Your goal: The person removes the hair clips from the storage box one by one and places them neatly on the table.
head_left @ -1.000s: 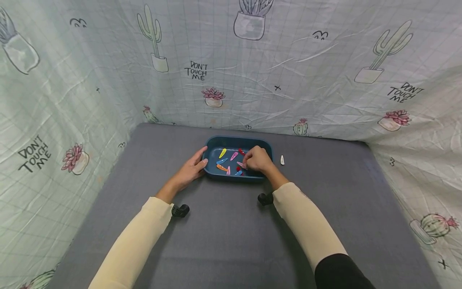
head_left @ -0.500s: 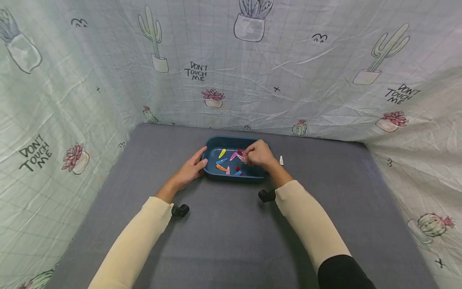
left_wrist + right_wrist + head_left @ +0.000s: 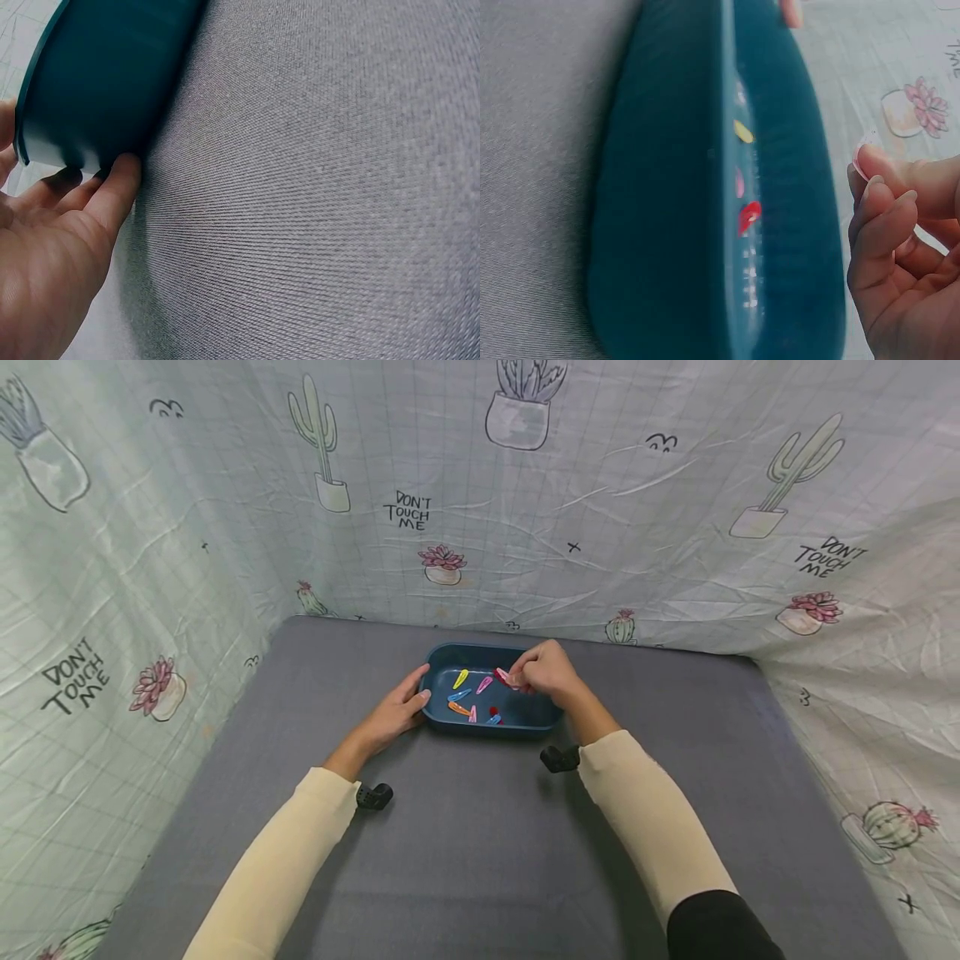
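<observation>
My left hand holds the left end of a dark teal plastic tray, fingertips against its outer wall in the left wrist view. Over the tray's right part, my right hand pinches a pale pink snap hair clip between thumb and fingers. On the tray floor lie several snap hair clips: a yellow clip, a pink clip, a blue clip, an orange clip and others. A red clip lies close to the right hand.
The tray stands on a grey cloth-covered table, near its back edge. Behind and beside the table hangs a pale curtain printed with cacti. A black wrist camera sits on the left wrist, another black camera on the right.
My right hand has lifted the pale pink hair clip and moved back and to the right. A white clip seen earlier right of the tray is now hidden by that arm. The left hand stays.
</observation>
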`<move>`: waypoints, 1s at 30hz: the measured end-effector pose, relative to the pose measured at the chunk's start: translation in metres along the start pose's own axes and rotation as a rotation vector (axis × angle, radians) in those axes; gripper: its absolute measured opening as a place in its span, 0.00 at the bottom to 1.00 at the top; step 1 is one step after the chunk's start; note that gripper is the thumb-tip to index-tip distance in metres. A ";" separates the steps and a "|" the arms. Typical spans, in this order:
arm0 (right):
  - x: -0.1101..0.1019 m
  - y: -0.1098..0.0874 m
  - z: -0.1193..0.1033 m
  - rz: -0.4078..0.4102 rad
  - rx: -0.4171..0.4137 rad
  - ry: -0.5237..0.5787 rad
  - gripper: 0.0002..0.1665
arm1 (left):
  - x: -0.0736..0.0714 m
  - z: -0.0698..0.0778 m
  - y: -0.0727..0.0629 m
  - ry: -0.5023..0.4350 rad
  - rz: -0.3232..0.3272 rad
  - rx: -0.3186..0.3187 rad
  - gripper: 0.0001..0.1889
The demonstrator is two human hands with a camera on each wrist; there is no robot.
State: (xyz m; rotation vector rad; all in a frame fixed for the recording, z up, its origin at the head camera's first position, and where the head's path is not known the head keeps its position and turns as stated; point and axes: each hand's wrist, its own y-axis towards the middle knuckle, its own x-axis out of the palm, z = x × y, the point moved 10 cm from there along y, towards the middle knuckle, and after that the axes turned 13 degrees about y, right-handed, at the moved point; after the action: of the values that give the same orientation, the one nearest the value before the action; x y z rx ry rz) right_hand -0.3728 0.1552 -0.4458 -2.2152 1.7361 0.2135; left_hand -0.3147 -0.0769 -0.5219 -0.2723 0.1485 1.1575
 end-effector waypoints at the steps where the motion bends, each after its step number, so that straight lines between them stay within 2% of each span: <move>1: -0.001 0.000 -0.001 0.003 -0.001 0.009 0.05 | 0.000 0.000 0.000 -0.001 -0.001 0.002 0.34; 13: -0.011 -0.005 -0.007 0.001 0.034 0.068 0.04 | 0.000 0.000 0.000 0.012 0.008 -0.002 0.33; 30: -0.029 -0.010 -0.007 0.010 0.035 0.103 0.05 | 0.000 0.000 0.000 0.006 0.014 -0.006 0.33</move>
State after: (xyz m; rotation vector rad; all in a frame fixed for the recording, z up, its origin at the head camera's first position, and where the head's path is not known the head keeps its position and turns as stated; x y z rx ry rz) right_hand -0.3709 0.1813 -0.4290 -2.2289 1.7900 0.0711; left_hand -0.3146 -0.0771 -0.5214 -0.2801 0.1527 1.1708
